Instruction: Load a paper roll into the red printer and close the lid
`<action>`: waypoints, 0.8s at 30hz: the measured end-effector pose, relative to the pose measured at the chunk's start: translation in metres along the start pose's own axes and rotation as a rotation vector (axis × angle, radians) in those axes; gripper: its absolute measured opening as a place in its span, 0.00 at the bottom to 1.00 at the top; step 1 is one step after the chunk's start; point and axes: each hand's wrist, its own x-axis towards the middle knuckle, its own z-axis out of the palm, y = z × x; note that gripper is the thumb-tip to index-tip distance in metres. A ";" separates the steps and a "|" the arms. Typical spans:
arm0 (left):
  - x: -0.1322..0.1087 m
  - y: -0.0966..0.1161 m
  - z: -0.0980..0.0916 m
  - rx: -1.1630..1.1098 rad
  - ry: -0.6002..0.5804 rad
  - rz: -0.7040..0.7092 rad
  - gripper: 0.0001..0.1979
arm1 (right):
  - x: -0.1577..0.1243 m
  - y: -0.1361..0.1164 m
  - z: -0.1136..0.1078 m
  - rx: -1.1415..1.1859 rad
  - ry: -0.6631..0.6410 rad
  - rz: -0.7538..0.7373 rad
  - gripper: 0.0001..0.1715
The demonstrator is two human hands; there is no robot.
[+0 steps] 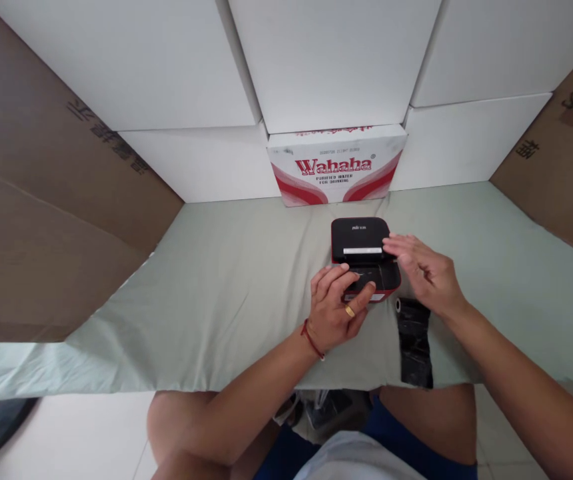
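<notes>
The person sits at a table draped in a pale green cloth, and both hands are on the job at its middle. There's the black-and-red device, sitting towards the back of the cloth just in front of the Wahaha carton, its black lid tipped up and a white strip showing along the lid's lower edge. The left hand, gold ring and red cord at the wrist, curls its fingers over the device's front left corner, thumb against the front, gripping the red base. The right hand is open, fingers stretched flat and hovering over the device's right side beside the lid; whether it touches is hard to tell. Just right of the device a black plastic strip lies on the cloth and hangs over the near edge. White boxes stack up behind, brown cardboard walls each side.
</notes>
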 end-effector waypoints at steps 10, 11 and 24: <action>0.008 -0.035 -0.012 -0.481 -0.020 -0.320 0.29 | -0.013 0.005 0.020 0.015 0.161 -0.033 0.22; 0.008 -0.039 -0.012 -0.532 -0.030 -0.382 0.28 | -0.013 0.005 0.021 0.013 0.160 -0.028 0.22; 0.007 -0.047 -0.002 -0.857 0.115 -0.694 0.23 | -0.016 -0.002 0.018 -0.024 0.156 -0.269 0.15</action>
